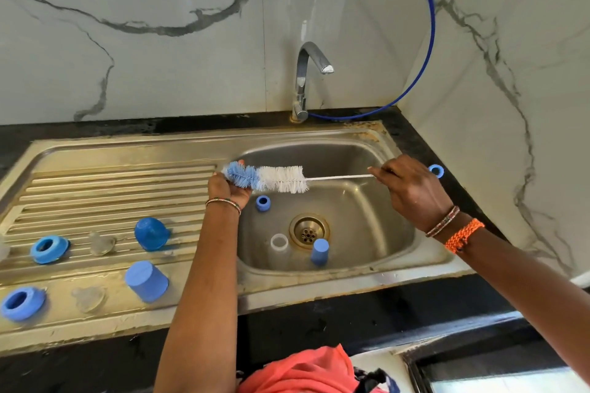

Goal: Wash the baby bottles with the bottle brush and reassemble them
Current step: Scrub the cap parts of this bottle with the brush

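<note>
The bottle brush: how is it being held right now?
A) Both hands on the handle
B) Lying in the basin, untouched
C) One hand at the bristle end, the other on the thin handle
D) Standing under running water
C: the left hand cups the blue bristle end of the bottle brush, while the right hand pinches its thin white handle above the sink.

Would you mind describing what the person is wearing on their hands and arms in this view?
Both forearms are bare, with no sleeves or gloves. The left hand has a thin beaded bracelet at the wrist, with small multicoloured beads. The right hand has a similar beaded bracelet in two strands, and beside it, further up the arm, a thicker braided orange wristband. No rings are visible.
</note>
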Available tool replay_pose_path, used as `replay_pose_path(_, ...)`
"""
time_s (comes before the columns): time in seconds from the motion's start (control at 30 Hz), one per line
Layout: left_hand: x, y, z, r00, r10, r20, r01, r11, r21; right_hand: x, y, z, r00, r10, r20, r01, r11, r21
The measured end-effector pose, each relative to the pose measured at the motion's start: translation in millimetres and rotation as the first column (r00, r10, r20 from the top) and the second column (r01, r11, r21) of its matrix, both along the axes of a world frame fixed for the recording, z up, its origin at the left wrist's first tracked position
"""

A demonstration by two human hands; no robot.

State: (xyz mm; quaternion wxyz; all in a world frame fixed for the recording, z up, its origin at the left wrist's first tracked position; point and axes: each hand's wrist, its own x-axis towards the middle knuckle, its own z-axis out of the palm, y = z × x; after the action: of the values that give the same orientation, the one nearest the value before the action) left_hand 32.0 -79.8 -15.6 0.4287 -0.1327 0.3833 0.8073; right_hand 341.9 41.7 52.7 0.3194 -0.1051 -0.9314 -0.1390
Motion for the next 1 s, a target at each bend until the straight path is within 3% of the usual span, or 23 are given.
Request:
replay_pose_path(0.17, 8, -8, -2, 0.998, 0.019, -0.054, -0.019, 1.000, -0.007, 2, -13, 15, 0.997, 0.057, 0.053, -0.058, 0.998, 0.004)
replay_pose_path(0.3, 8, -12, -5, 0.993, 0.019, -0.119, -0.019, 1.000, -0.001, -1, -10, 17, 0.982, -0.052, 0.182, 0.110, 0.940, -0.324)
replay_pose_path(0.37, 7, -12, -4, 0.993, 0.011, -0.121, -0.004, 0.998, 0.062, -1, -5, 16, 0.942, -0.081, 0.326, 0.264, 0.780, -0.567)
replay_pose_path(0.43, 8, -11, -5, 0.989, -0.006, -0.150, 0.020, 0.996, 0.087, -2, -4, 17, 0.915, -0.027, 0.403, 0.379, 0.403, -0.833)
replay_pose_path(0.47, 10, -12, -5, 0.986, -0.014, -0.166, 0.029, 0.996, 0.085, -4, -7, 18, 0.906, -0.017, 0.424, 0.417, 0.216, -0.883)
replay_pose_path(0.5, 13, -12, -7, 0.981, -0.026, -0.191, 0.039, 0.997, 0.066, -6, -10, 18, 0.897, -0.032, 0.440, 0.440, 0.124, -0.889)
replay_pose_path(0.53, 14, -13, -9, 0.976, -0.030, -0.215, 0.041, 0.998, 0.047, -8, -13, 17, 0.889, -0.072, 0.453, 0.458, 0.139, -0.878)
replay_pose_path(0.6, 14, -13, -12, 0.969, -0.030, -0.243, 0.031, 1.000, -0.003, -10, -18, 10, 0.880, -0.204, 0.428, 0.474, 0.389, -0.790)
replay_pose_path(0.7, 10, -12, -16, 0.967, -0.055, -0.248, 0.026, 0.993, -0.119, -11, -30, 6, 0.913, -0.348, 0.214, 0.407, 0.726, -0.554)
replay_pose_path(0.8, 8, -9, -20, 0.980, -0.057, -0.190, 0.026, 0.987, -0.161, -10, -37, 8, 0.970, -0.241, 0.013, 0.239, 0.950, -0.201)
replay_pose_path(0.9, 8, -8, -19, 0.992, -0.054, -0.113, 0.038, 0.990, -0.138, -10, -38, 10, 0.991, -0.135, -0.023, 0.137, 0.986, 0.091)
replay_pose_path(0.97, 7, -9, -23, 0.992, -0.054, -0.113, 0.041, 0.993, -0.112, -13, -36, 12, 0.989, -0.145, -0.039, 0.145, 0.989, -0.001)
replay_pose_path(1.0, 5, -11, -25, 0.992, -0.047, -0.120, 0.039, 0.997, -0.070, -17, -37, 14, 0.983, -0.184, -0.020, 0.179, 0.972, -0.152)
